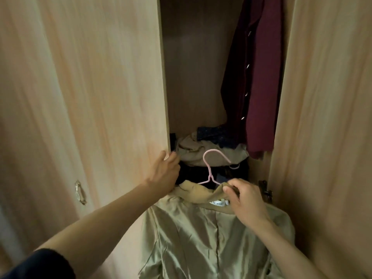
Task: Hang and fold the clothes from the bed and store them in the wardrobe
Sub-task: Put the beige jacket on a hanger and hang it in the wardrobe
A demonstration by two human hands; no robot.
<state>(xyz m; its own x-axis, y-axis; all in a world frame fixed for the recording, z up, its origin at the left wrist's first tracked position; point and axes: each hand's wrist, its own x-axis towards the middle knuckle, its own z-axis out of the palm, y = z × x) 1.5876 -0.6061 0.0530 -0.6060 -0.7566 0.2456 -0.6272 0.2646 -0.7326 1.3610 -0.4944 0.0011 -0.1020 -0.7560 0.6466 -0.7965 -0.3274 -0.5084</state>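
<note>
Hanging was the step in hand: right hand (246, 200) pinched the olive jacket's (201, 234) collar on a pink hanger (211, 168) before the open wardrobe (193, 77); left hand (165, 172) gripped the door edge (164, 97). Next, I judged, the hook needed lifting to the unseen rail.

My left hand (166, 171) is on the left door's (90, 97) edge, my right hand (244, 198) holds the jacket (191, 238) on its hanger (211, 168) before the wardrobe; inside, a coat (259, 77) hangs right, above a clothes pile (201, 154).
</note>
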